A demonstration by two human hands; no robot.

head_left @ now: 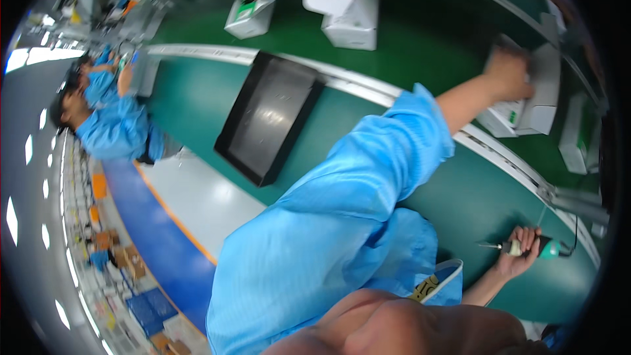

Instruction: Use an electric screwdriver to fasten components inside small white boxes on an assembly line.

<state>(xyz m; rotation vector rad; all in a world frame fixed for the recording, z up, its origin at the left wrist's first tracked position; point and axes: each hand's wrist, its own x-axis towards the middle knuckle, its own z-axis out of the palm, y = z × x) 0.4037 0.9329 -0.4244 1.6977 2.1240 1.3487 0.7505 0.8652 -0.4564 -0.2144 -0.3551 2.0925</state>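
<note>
My left hand point(510, 76) reaches across to the far right, over an open white box point(540, 89) on the green conveyor. Its fingers are curled and blurred, and what they grip is hidden. A small greyish patch shows just beyond the knuckles, too smeared to name. Lower right, close to my body, my right hand point(517, 251) is wrapped around a green and black electric screwdriver point(547, 248). The tool lies sideways above the green bench, its thin metal bit pointing left and its cord running off to the right.
A black tray point(299, 118) lies on the green bench top point(190, 95). Beyond a pale rail point(358, 85), more open white boxes point(351, 29) stand on the conveyor point(427, 26). Another white box point(576, 138) is at far right. Co-workers in blue point(115, 128) sit at left.
</note>
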